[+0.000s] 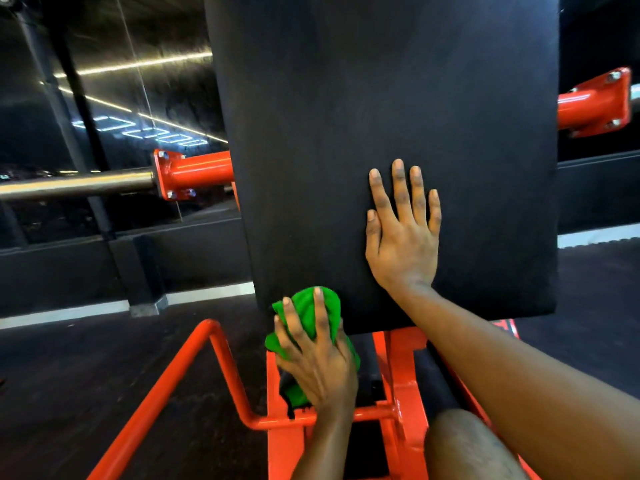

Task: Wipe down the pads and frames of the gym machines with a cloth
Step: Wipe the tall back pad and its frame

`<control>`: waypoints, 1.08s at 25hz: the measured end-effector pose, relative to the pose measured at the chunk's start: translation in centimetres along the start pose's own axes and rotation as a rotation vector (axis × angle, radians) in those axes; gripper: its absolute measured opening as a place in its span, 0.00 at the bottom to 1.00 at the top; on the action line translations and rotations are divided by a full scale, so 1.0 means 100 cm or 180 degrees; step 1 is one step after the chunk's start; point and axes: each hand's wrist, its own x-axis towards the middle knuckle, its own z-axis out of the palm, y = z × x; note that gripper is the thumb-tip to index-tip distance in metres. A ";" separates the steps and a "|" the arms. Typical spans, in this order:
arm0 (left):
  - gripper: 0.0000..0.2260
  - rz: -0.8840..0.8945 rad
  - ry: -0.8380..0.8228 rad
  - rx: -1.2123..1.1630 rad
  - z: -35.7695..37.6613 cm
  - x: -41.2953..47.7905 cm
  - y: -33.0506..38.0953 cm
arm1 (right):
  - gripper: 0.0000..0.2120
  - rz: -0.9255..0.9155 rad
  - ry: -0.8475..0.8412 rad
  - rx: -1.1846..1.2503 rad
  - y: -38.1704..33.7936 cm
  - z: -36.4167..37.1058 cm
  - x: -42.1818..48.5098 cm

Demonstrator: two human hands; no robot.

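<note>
Gripping bunched green cloth (306,306) in left hand (317,356) at lower-left corner of black pad (381,98); bracing pad with flat, spread-fingered right hand (401,240). Could snag cloth on orange frame (221,358) just below, or skip pad edge with so little cloth exposed.

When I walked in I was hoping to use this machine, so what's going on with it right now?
A person is wiping it down. Their left hand grips a bunched green cloth against the lower left corner of the big black pad, just above the red frame. Their right hand lies flat on the pad with fingers spread, apparently steadying it.
</note>
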 end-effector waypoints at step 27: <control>0.21 0.0910 -0.0198 -0.0584 -0.059 0.108 0.063 | 0.14 0.0954 0.0826 0.2514 0.024 -0.041 -0.013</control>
